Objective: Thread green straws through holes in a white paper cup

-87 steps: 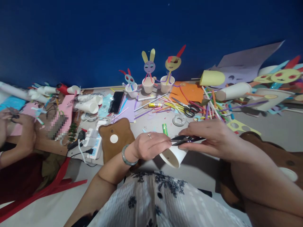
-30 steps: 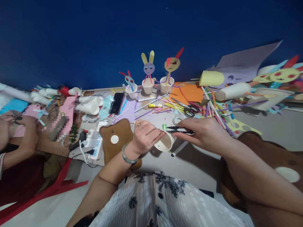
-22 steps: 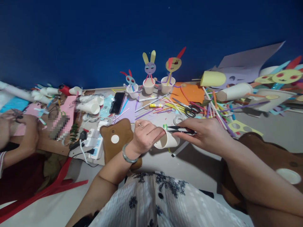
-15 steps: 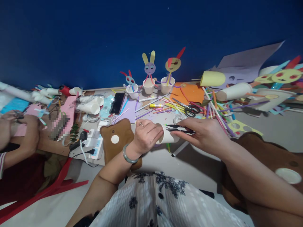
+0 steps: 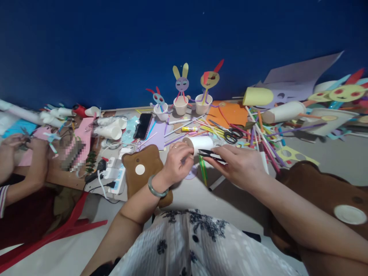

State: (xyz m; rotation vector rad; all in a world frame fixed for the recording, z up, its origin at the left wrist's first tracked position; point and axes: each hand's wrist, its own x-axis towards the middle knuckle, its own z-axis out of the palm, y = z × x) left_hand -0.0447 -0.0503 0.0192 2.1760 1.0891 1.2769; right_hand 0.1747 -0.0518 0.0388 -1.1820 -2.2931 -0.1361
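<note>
My right hand (image 5: 243,163) grips black scissors (image 5: 212,155) whose blades are parted and point left toward my other hand. My left hand (image 5: 178,161), with a bangle at the wrist, has its fingers curled together close to the blade tips. Whatever lies between those fingers is too small to make out. Just beyond both hands is a white paper roll (image 5: 203,144) on its side, its brownish end facing left. Green strips (image 5: 203,170) and a purple disc (image 5: 191,173) lie on the table below the hands.
Three cups with paper rabbit figures (image 5: 181,103) stand at the back. Coloured sticks (image 5: 211,130), other scissors (image 5: 232,136) and orange paper (image 5: 227,114) lie nearby. Left are a phone (image 5: 143,126), brown bear-shaped piece (image 5: 143,166), power strip (image 5: 117,178) and another person's hands (image 5: 36,147).
The white roll, earlier between my hands, now lies farther back and turned sideways. My left fingers have come off it and curled, and the green strips and purple disc show more.
</note>
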